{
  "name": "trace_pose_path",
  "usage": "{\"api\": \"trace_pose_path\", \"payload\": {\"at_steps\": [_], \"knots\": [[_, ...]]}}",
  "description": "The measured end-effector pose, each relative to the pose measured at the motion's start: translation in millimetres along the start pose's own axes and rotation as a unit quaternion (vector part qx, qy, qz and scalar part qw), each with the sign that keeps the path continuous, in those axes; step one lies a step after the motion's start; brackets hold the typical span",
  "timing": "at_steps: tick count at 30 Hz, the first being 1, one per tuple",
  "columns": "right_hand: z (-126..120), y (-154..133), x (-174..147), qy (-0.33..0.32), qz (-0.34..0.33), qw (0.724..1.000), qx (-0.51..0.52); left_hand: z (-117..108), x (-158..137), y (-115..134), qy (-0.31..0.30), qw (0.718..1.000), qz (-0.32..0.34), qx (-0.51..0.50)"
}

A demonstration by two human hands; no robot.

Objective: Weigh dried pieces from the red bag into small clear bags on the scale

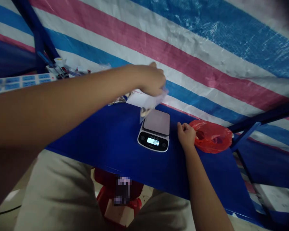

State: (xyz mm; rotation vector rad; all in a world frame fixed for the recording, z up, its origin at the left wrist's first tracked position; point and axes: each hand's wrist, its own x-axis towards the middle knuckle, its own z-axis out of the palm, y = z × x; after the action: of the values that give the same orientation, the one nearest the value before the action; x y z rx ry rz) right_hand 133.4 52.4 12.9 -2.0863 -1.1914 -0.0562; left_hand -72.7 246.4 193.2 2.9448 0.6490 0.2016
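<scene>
My left hand (154, 79) reaches across the table, its fingers closed on the top of a small clear plastic bag (156, 102). Pale pieces (144, 111) lie in the bag's lower end, too blurred to name. This end hangs at the back left edge of a digital kitchen scale (157, 122); whether it touches the plate I cannot tell. Digits glow on the scale's lit display (153, 141). To the right of the scale, my right hand (186, 136) rests on the table with curled fingers, beside a red plastic bag (213, 137). What is inside its fingers, if anything, is hidden.
The blue table (120, 138) stands against a striped tarp wall (183, 51). White paper (136, 98), a sheet of blue labels (22, 81) and small clutter (64, 69) lie along the back left. Below the front edge is a red container (106, 195) between my knees.
</scene>
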Motion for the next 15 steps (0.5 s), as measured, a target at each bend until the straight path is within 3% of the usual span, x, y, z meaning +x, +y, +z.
{"api": "trace_pose_path", "payload": {"at_steps": [3,8,12,15], "knots": [[1,0,0,-0.001,0.0,1.0,0.001,-19,-13,-58,0.005,0.995,-0.094,0.015],[1,0,1,0.002,0.003,1.0,0.007,-6,-33,-136,0.046,0.967,-0.247,-0.034],[0,0,1,0.003,0.004,1.0,0.007,7,-43,-166,0.159,0.92,-0.325,-0.153],[0,1,1,0.002,0.007,1.0,0.006,6,-46,-163,0.261,0.888,-0.33,-0.187]]}}
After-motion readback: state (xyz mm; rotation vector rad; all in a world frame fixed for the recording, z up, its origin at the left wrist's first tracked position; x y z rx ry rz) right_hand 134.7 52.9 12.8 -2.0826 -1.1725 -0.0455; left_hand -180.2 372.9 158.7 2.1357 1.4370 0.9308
